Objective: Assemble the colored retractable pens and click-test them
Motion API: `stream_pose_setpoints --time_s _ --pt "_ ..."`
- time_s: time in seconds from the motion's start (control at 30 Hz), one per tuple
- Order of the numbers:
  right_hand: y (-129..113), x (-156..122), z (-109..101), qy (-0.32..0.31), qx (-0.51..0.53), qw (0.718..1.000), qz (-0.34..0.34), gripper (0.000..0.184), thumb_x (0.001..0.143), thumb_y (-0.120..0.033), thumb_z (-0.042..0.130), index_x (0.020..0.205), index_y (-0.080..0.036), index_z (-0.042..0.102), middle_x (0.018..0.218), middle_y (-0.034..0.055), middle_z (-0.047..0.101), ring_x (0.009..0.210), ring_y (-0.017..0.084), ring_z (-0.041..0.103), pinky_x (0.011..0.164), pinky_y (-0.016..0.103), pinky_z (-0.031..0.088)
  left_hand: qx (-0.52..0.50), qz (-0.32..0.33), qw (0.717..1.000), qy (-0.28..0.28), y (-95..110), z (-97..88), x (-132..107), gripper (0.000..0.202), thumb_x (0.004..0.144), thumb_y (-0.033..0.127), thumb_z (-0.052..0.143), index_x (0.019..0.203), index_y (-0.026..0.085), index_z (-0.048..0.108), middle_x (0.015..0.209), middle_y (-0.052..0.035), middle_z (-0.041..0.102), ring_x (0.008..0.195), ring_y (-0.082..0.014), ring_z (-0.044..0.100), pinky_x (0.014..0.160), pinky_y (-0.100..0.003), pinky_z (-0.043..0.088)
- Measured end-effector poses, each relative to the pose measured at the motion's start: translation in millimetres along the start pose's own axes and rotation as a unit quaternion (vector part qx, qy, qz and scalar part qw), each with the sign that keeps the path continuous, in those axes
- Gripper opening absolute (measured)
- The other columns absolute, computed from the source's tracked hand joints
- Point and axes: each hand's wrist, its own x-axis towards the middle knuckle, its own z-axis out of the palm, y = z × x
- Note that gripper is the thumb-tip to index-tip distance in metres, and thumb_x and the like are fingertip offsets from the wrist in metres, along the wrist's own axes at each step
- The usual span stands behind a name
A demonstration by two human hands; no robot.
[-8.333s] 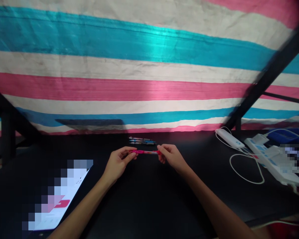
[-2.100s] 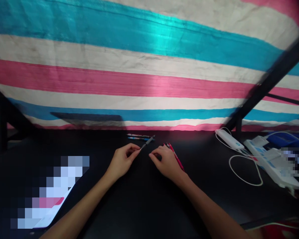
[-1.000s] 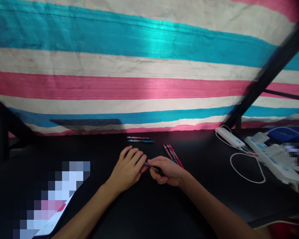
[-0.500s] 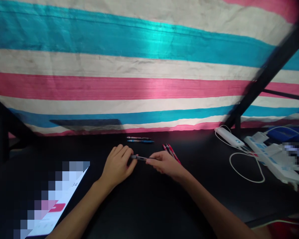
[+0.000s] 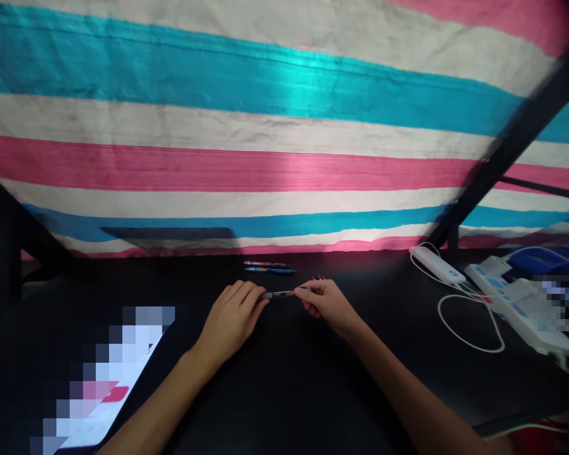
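Note:
A dark grey pen [image 5: 277, 294] is held level between both hands just above the black table [image 5: 284, 379]. My left hand [image 5: 232, 316] pinches its left end, fingers curled. My right hand [image 5: 325, 302] pinches its right end with thumb and fingertips. Behind the right hand, the tips of several red pens [image 5: 317, 278] peek out on the table. Farther back lie two pens [image 5: 268, 267] side by side, one dark, one blue.
A lit tablet screen [image 5: 109, 379] lies at the front left. At the right are a white power bank [image 5: 437, 263] with a looped white cable [image 5: 469, 322] and a white power strip [image 5: 521, 303]. A striped pink, blue and white cloth [image 5: 265, 139] hangs behind the table.
Since 8.3 s ago the pink pen has left my hands and a dark grey one is held instead. In the last second both hands moved slightly away from me, holding the pen level.

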Motion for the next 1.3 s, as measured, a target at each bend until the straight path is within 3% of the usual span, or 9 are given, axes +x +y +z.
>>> stream_pose_setpoints --time_s 0.1,0.23,0.57,0.63,0.77,0.87,0.97,1.07,1.3 --pt "-2 -3 4 -0.053 0.048 0.996 0.059 0.037 0.076 -0.049 0.064 0.073 -0.013 0.067 0.046 -0.0051 0.044 0.038 0.004 0.03 0.038 0.02 0.014 0.097 0.005 0.995 -0.027 10 -0.6 4 0.023 0.092 0.021 0.04 0.109 0.017 0.056 0.09 -0.009 0.06 0.081 -0.0237 0.053 0.069 -0.036 0.039" --pt "-1 -6 9 -0.127 0.139 0.973 0.134 0.036 0.075 -0.047 0.067 0.073 -0.011 0.065 0.042 -0.0103 0.031 0.037 0.002 0.015 0.04 0.021 0.006 0.16 0.022 0.985 -0.067 17 2.5 4 0.013 0.085 0.022 0.046 0.086 0.017 0.059 0.085 -0.0096 0.058 0.081 -0.0264 0.051 0.068 -0.039 0.037" --pt "8 -15 37 -0.11 0.198 0.964 0.141 0.035 0.072 -0.044 0.07 0.067 -0.011 0.062 0.043 -0.0105 0.027 0.04 0.002 0.013 0.041 0.023 0.006 0.192 -0.004 0.981 -0.005 -2 20.1 -7 0.021 0.078 0.012 0.05 0.06 0.019 0.057 0.055 -0.0017 0.06 0.059 -0.0201 0.058 0.058 -0.033 0.035" --pt "9 -17 40 -0.089 0.149 0.98 0.102 0.033 0.074 -0.044 0.068 0.066 -0.012 0.062 0.045 -0.0091 0.029 0.041 0.003 0.016 0.042 0.023 0.009 0.189 -0.024 0.981 -0.029 -1 18.5 -6 0.019 0.075 0.012 0.051 0.059 0.019 0.058 0.055 -0.0024 0.062 0.059 -0.0209 0.06 0.057 -0.033 0.035" --pt "9 -19 41 -0.01 -0.056 0.995 -0.08 0.028 0.079 -0.036 0.064 0.065 -0.012 0.065 0.051 -0.0042 0.041 0.048 0.007 0.031 0.045 0.023 0.02 0.168 -0.098 0.976 -0.102 4 13.1 -2 0.017 0.074 0.016 0.049 0.064 0.019 0.063 0.061 -0.0057 0.066 0.061 -0.0227 0.063 0.054 -0.03 0.035" --pt "6 -18 35 0.034 -0.186 0.959 -0.212 0.016 0.081 -0.029 0.064 0.08 -0.015 0.072 0.06 -0.0009 0.055 0.055 0.01 0.044 0.052 0.024 0.031 0.138 -0.149 0.966 -0.159 7 9.9 -1 0.02 0.078 0.021 0.046 0.068 0.02 0.063 0.065 -0.0061 0.067 0.061 -0.0242 0.064 0.051 -0.028 0.032" --pt "4 -14 27 0.046 -0.278 0.898 -0.338 0.017 0.085 -0.021 0.061 0.097 -0.019 0.073 0.071 0.0032 0.062 0.067 0.014 0.052 0.062 0.026 0.038 0.093 -0.169 0.964 -0.183 8 8.3 -1 0.022 0.083 0.028 0.044 0.069 0.021 0.059 0.061 -0.004 0.064 0.058 -0.024 0.062 0.049 -0.027 0.03" --pt "2 -10 19 0.052 -0.298 0.877 -0.373 0.021 0.087 -0.018 0.058 0.101 -0.021 0.072 0.076 0.0048 0.064 0.071 0.015 0.055 0.066 0.027 0.041 0.009 -0.168 0.976 -0.14 4 7.2 -3 0.015 0.085 0.033 0.046 0.084 0.022 0.056 0.064 -0.0011 0.062 0.059 -0.0211 0.061 0.053 -0.027 0.036" --pt "6 1 4 0.113 -0.145 0.959 -0.214 0.021 0.077 -0.023 0.068 0.097 -0.021 0.073 0.072 0.002 0.064 0.058 0.012 0.052 0.051 0.024 0.04 -0.219 -0.151 0.963 0.034 -11 4.1 -2 0.021 0.087 0.031 0.053 0.105 0.02 0.053 0.097 -0.0051 0.062 0.085 -0.018 0.061 0.078 -0.03 0.046"
